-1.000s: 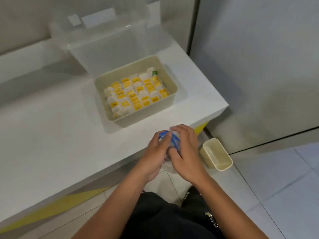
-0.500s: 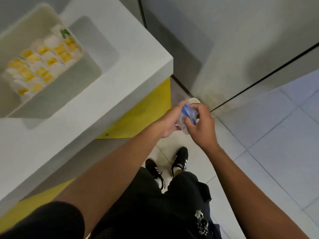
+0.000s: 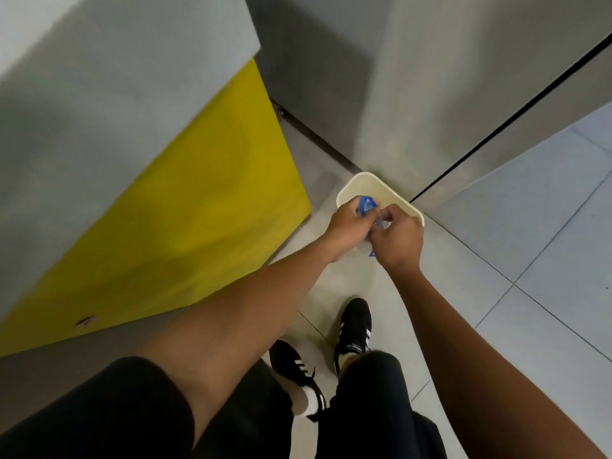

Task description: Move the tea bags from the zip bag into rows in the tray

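Both hands crumple zip bag [image 3: 367,206] over bin [image 3: 381,185]; its axis seems unreadable.

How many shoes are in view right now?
2: the left shoe and the right shoe, both on the floor tiles below the hands, each partly hidden by a leg.

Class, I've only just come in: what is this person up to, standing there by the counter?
A person stands on the tiled floor beside a white counter with a yellow side panel. Both hands grip a crumpled clear bag with blue print: the left hand and the right hand hold it together just above a small cream bin on the floor by the wall. The tray of tea bags is out of view.
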`<state>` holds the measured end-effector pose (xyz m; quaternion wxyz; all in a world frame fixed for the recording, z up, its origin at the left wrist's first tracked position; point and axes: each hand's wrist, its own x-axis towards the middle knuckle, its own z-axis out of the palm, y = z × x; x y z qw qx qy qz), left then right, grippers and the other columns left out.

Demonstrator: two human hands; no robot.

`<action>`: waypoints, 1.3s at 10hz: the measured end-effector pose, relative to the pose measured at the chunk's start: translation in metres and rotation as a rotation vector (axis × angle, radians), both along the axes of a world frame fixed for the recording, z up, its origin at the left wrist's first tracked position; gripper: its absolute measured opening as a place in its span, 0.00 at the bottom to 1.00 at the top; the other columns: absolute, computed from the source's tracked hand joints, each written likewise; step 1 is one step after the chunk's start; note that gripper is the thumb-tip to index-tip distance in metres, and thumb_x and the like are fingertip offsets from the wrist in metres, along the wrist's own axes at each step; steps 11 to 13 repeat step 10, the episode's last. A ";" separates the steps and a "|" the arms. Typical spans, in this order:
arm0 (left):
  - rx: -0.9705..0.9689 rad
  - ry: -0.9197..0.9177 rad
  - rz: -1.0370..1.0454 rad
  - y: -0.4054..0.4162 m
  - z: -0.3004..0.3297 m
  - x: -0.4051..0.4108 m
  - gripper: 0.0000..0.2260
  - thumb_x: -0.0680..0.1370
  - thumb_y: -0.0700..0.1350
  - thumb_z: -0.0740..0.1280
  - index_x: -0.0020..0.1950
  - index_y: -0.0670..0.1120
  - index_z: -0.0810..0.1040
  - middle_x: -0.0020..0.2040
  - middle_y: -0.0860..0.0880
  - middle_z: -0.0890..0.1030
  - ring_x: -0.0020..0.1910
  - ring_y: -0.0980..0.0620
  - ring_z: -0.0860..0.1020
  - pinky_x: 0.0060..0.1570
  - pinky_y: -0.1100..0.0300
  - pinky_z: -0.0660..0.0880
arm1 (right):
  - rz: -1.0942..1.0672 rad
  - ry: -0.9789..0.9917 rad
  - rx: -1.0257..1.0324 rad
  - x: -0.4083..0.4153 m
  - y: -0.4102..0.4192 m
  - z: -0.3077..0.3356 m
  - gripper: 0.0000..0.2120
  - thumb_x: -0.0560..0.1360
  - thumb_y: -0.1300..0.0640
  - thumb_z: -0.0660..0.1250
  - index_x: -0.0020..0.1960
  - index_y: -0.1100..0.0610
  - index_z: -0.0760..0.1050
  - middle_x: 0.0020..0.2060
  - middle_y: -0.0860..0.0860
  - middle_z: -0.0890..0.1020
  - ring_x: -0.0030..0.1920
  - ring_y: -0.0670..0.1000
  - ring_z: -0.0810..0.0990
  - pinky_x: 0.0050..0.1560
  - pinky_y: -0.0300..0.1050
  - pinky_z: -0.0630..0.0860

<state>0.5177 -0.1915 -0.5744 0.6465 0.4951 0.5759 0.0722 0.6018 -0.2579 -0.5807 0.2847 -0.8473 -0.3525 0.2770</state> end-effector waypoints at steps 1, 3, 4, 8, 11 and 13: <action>0.064 0.069 -0.104 0.008 -0.039 0.007 0.18 0.77 0.59 0.68 0.65 0.58 0.75 0.60 0.53 0.81 0.59 0.51 0.79 0.57 0.52 0.79 | -0.025 0.018 0.005 0.009 0.004 -0.044 0.03 0.77 0.60 0.68 0.49 0.60 0.77 0.43 0.52 0.81 0.37 0.49 0.76 0.29 0.26 0.65; 0.247 0.184 -0.170 0.023 -0.096 0.006 0.17 0.82 0.52 0.64 0.70 0.54 0.73 0.67 0.51 0.76 0.65 0.52 0.75 0.57 0.60 0.71 | -0.054 -0.160 0.004 0.028 0.014 -0.108 0.05 0.74 0.63 0.68 0.50 0.59 0.76 0.49 0.54 0.80 0.41 0.53 0.75 0.40 0.42 0.68; 0.252 0.171 -0.208 0.026 -0.120 0.007 0.15 0.82 0.51 0.64 0.69 0.52 0.75 0.65 0.50 0.78 0.64 0.50 0.76 0.62 0.57 0.72 | -0.024 -0.240 -0.003 0.039 0.024 -0.130 0.07 0.74 0.65 0.69 0.51 0.60 0.77 0.52 0.57 0.79 0.43 0.59 0.79 0.42 0.47 0.73; 0.249 0.251 -0.379 0.044 -0.142 0.010 0.18 0.82 0.55 0.62 0.71 0.54 0.72 0.70 0.48 0.74 0.67 0.47 0.74 0.67 0.53 0.71 | 0.238 -0.216 -0.442 0.050 0.043 -0.175 0.19 0.79 0.53 0.65 0.67 0.59 0.70 0.62 0.56 0.75 0.60 0.60 0.76 0.57 0.53 0.76; 0.305 0.259 -0.379 0.050 -0.120 0.007 0.17 0.82 0.53 0.63 0.70 0.53 0.73 0.69 0.49 0.75 0.66 0.48 0.75 0.62 0.58 0.71 | 0.265 -0.131 -0.339 0.051 0.046 -0.152 0.20 0.79 0.54 0.63 0.70 0.56 0.71 0.61 0.57 0.78 0.61 0.60 0.76 0.57 0.51 0.75; 0.305 0.259 -0.379 0.050 -0.120 0.007 0.17 0.82 0.53 0.63 0.70 0.53 0.73 0.69 0.49 0.75 0.66 0.48 0.75 0.62 0.58 0.71 | 0.265 -0.131 -0.339 0.051 0.046 -0.152 0.20 0.79 0.54 0.63 0.70 0.56 0.71 0.61 0.57 0.78 0.61 0.60 0.76 0.57 0.51 0.75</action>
